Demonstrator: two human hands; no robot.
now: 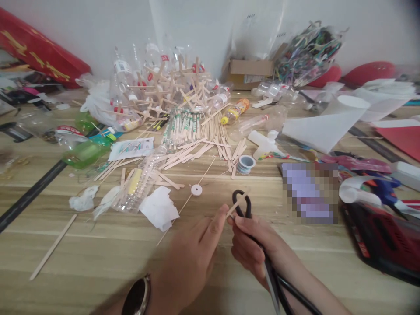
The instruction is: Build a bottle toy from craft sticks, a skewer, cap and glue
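A: What does the right hand (252, 245) hold?
B: Its fingers close around black-handled scissors (269, 275), one loop toward the far side.
A: Where is the flat wooden stick (236, 206)?
B: Seen across that loop, its near end at the fingertips of the left hand (193, 245); whether these grip it cannot be told.
A: Farther left?
B: A white disc (198, 192), a thin rod (187, 202) extending either side.

Scissors (271, 278) partly beyond bottom edge
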